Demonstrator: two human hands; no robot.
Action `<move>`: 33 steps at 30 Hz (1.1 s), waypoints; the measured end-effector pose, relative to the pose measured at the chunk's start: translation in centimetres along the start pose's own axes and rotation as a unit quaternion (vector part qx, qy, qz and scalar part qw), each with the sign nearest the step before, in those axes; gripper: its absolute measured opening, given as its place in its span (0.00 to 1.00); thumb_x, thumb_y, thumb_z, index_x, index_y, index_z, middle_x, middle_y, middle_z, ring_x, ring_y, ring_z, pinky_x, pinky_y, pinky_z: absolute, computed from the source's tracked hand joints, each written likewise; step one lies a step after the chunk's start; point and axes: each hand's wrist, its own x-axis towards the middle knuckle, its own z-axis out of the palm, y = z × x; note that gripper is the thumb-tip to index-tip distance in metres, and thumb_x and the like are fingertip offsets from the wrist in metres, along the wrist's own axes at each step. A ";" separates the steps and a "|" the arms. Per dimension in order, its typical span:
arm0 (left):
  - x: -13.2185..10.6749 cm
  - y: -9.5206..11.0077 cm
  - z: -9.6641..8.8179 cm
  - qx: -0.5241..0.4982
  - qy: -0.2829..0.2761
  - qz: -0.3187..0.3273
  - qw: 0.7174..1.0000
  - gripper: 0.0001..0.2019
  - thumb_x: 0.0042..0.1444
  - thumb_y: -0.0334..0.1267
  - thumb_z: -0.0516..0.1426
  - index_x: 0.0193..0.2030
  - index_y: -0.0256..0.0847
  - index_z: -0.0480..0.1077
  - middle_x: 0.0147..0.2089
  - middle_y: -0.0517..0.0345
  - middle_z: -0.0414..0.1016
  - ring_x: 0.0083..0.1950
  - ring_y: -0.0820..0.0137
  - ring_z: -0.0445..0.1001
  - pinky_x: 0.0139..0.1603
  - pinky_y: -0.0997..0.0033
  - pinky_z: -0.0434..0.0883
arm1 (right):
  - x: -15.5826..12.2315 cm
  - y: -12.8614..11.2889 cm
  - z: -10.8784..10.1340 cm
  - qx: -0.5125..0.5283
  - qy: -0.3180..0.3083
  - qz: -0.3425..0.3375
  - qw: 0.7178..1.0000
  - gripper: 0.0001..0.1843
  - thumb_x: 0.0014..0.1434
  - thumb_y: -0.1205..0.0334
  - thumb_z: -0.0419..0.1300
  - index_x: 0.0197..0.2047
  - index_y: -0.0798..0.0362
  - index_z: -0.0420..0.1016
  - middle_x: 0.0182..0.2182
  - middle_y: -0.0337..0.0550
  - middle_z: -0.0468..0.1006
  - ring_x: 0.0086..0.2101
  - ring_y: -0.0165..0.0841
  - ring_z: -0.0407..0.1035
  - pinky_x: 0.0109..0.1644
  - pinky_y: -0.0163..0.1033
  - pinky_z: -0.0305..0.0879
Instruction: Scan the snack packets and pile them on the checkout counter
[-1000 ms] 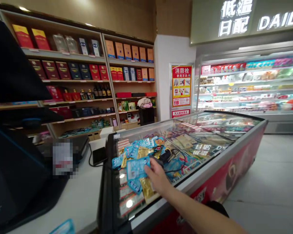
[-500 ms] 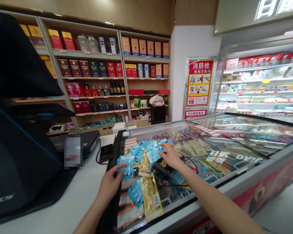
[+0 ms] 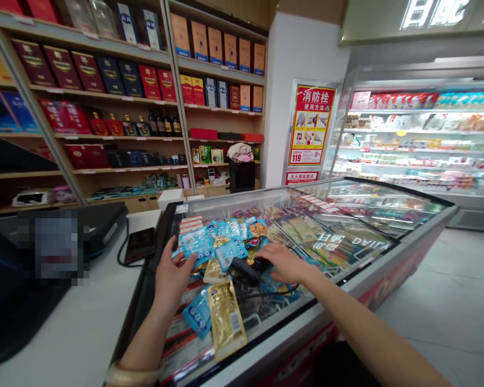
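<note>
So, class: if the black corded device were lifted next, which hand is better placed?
The right hand, probably: it is at the black corded device, while the left hand is farther away, beside a blue packet.

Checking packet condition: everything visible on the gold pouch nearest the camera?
The rectangular, shiny gold, foil-like pouch lies slightly skewed on the clear, glass-like freezer lid. It looks wrinkled, with dark print at the far end and a pale barcode panel on the right. Its left edge appears to overlap a blue plastic-looking packet. Neither the left hand nor the right hand touches it.
</note>
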 end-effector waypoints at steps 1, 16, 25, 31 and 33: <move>0.0 -0.1 -0.2 -0.012 0.002 -0.009 1.000 0.33 0.41 0.32 0.66 0.58 0.39 0.68 0.39 0.51 0.80 0.35 0.67 0.79 0.32 0.72 0.75 | 0.2 -0.3 0.1 -0.018 -0.004 0.005 1.000 0.34 0.44 0.77 0.60 0.56 0.52 0.72 0.50 0.50 0.75 0.54 0.44 0.65 0.61 0.54 0.57; 1.1 1.6 2.1 -0.091 0.056 -0.064 0.992 0.15 0.35 0.32 0.64 0.33 0.37 0.71 0.32 0.57 0.76 0.29 0.71 0.73 0.27 0.72 0.73 | 4.1 -6.1 -5.7 0.008 0.222 -0.130 0.966 0.08 0.55 0.56 0.68 0.39 0.45 0.81 0.70 0.36 0.50 0.70 0.52 0.30 0.67 0.67 0.26; 1.0 0.4 2.2 -0.046 0.074 -0.007 0.996 0.21 0.34 0.43 0.65 0.39 0.39 0.74 0.34 0.59 0.77 0.28 0.73 0.71 0.27 0.75 0.68 | 5.4 -8.8 -4.2 -0.030 0.169 -0.234 0.957 0.05 0.59 0.59 0.62 0.35 0.43 0.81 0.70 0.27 0.49 0.69 0.53 0.28 0.66 0.69 0.17; 0.9 1.1 1.8 -0.063 0.109 -0.030 0.992 0.20 0.35 0.41 0.65 0.39 0.38 0.74 0.26 0.64 0.74 0.24 0.74 0.69 0.26 0.75 0.67 | 4.3 -3.4 -4.0 0.110 0.200 -0.140 0.964 0.16 0.55 0.68 0.59 0.47 0.47 0.76 0.56 0.44 0.72 0.60 0.40 0.61 0.66 0.54 0.50; 0.8 1.3 1.8 -0.083 0.117 -0.038 0.989 0.20 0.36 0.39 0.66 0.39 0.39 0.73 0.25 0.65 0.73 0.24 0.75 0.68 0.26 0.76 0.66 | 3.8 -1.5 -3.7 0.131 0.131 -0.110 0.976 0.19 0.52 0.71 0.58 0.47 0.48 0.75 0.48 0.43 0.77 0.52 0.37 0.67 0.62 0.48 0.56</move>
